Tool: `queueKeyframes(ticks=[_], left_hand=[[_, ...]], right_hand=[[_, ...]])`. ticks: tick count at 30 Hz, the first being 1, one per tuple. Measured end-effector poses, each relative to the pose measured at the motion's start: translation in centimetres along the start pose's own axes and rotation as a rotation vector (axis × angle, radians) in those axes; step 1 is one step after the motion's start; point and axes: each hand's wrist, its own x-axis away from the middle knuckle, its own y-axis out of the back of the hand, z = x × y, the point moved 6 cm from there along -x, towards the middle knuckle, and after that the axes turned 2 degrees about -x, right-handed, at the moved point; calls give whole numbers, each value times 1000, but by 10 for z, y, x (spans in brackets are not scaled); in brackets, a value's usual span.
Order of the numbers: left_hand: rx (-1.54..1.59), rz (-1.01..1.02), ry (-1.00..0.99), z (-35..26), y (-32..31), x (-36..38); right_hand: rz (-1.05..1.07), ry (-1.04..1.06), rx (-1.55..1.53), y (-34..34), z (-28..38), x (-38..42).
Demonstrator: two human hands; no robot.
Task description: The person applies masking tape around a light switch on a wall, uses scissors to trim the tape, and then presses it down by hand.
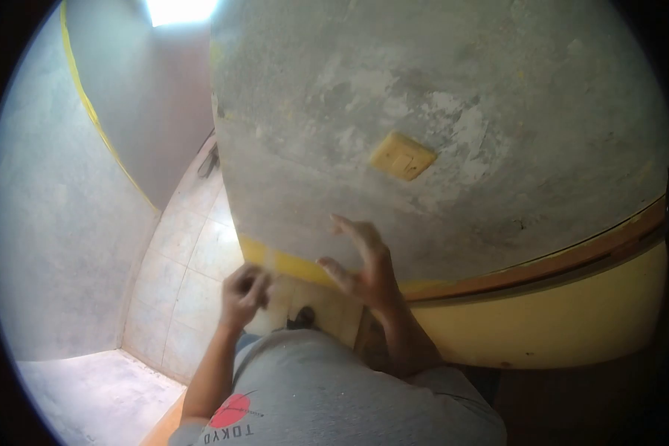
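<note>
Yellow wall plate [403,156] sits on the grey wall [312,171], beyond the right hand's fingertips and off to their right, apart from them. Its face points out from the wall; its long axis slants in view, upper left to lower right. Pale, patchy marks on the wall surround it, most of them on the side away from the fingers.

Right hand [342,244]: raised below the plate, thumb and forefinger spread wide, nothing visible between them. Whether the fingertips touch the wall, cannot tell.

Left hand [259,281]: lower and to the left, apart from the right, fingers curled in, gap narrow. A pale blurred strip [270,259] shows just above these fingertips, long axis near upright in view. Too smeared to name; cannot tell if the fingers hold it.

Behind the fingers of both hands, a yellow band [305,269] edges the foot of the wall. Right of the right hand, a brown ledge [543,269] runs up and away, with a yellow panel [543,323] under it. Left of the left hand, pale floor tiles [172,293]. Below both hands, a grey shirt [327,386] with a red disc and lettering.
</note>
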Motion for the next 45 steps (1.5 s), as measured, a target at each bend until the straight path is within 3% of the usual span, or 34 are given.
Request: queueKeyframes(ticks=[4,7,11,15,17,24,32,35,37,41,43,45], left_hand=[[-65,224,-155,-79,-58,-20],[-53,300,-189,-104,-80,-28],[23,369,-156,-119,-99,-33],[35,405,-161,-131,-112,-30],[-105,412,-239,-138,-119,-29],[-290,419,-237,-156,-126,-29],[-720,325,-511,-205,-131,-47],[-892,227,-631,-246,-150,-50],[-896,228,-729,-265,-165,-56],[-889,198,-804,-294,-184,-68],[-1097,301,-896,-300,-194,-69],[-1121,248,-939,-306,-197,-76]], right_hand=[[7,-327,-511,-7,-23,11],[22,-394,-774,16,-6,9],[-14,-318,-506,43,18,12],[-211,-254,-303,52,36,14],[-321,-226,-214,59,31,21],[-397,-248,-525,66,-2,34],[-375,-338,-809,53,-43,34],[-411,-345,-711,69,-49,22],[-559,-137,-745,87,-51,8],[-606,-79,-865,108,-69,-11],[-570,-82,-973,108,-80,-15],[-584,-103,-985,105,-87,-18]])
